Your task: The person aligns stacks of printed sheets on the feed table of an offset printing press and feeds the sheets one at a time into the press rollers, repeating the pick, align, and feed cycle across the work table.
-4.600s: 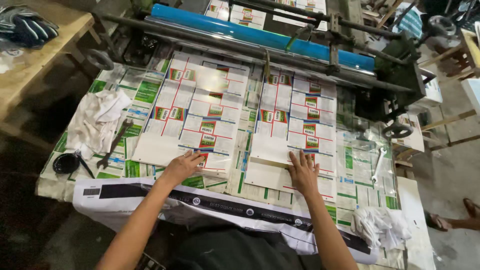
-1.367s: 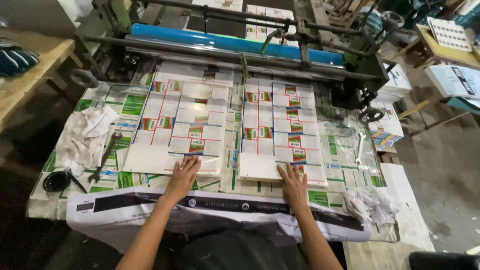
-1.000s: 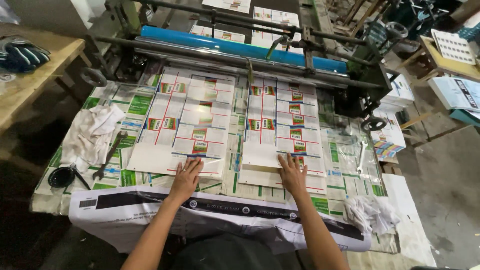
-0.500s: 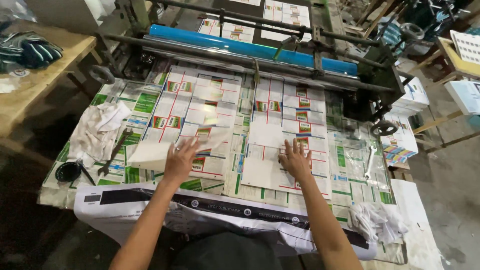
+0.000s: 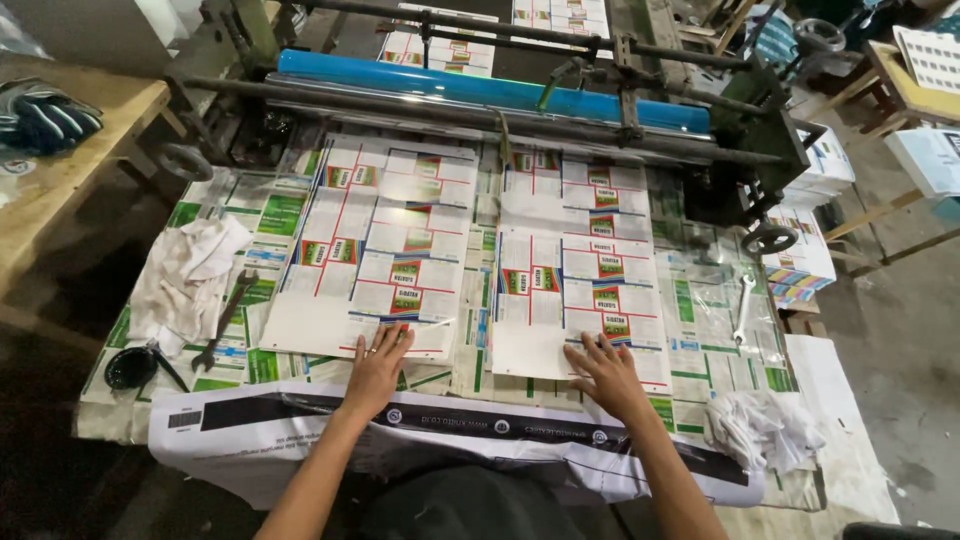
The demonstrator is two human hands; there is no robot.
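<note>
Both hands have slid back from the blue roller [image 5: 490, 88]: left hand [image 5: 378, 362] and right hand [image 5: 607, 375] lie flat, fingers spread, gripping nothing, on the sheets' [image 5: 385, 240] near edges.

We see both hands flat on the worktop [image 5: 130, 420]: left hand [image 5: 377, 365] pressing the near edge of the left printed sheet [image 5: 380, 250], right hand [image 5: 608, 375] on the near edge of the right printed sheet [image 5: 580, 270], fingers spread. Sheets lie side by side, just apart. Blue roller [image 5: 490, 88] spans the far end. White rag [image 5: 190, 275] and spanner [image 5: 222, 322] left of the sheets; small wrench [image 5: 742, 308] to the right.
</note>
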